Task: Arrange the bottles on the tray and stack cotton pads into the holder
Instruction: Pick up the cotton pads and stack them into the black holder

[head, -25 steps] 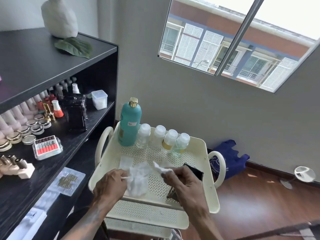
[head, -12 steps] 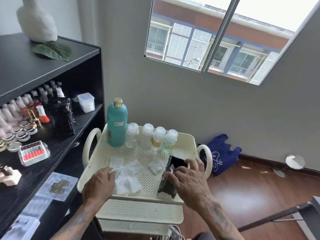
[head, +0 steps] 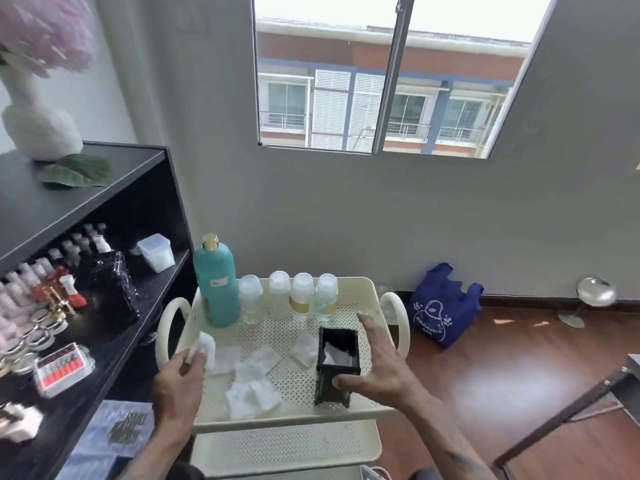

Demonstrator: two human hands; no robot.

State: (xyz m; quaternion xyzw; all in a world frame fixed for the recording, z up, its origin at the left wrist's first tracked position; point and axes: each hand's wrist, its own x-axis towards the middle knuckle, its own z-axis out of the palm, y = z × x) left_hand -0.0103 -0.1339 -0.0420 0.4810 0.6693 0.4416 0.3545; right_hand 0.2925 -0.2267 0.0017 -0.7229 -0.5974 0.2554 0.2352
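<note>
My left hand [head: 180,374] pinches cotton pad [head: 203,345] at tray [head: 349,285] left edge. My right hand [head: 375,363], fingers spread, steadies upright black holder [head: 337,368] (some pads already inside). Carry pad across flat, drop square into opening; loose pads [head: 254,379] follow.

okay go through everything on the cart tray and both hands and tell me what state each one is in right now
Black holder: upright on the tray, some white pads inside.
Loose cotton pads: scattered flat on the tray.
Teal bottle: upright, capped.
Four small bottles: upright, capped, in a row beside it.
Left hand: pinches one cotton pad.
Right hand: fingers spread, thumb on the holder.
</note>
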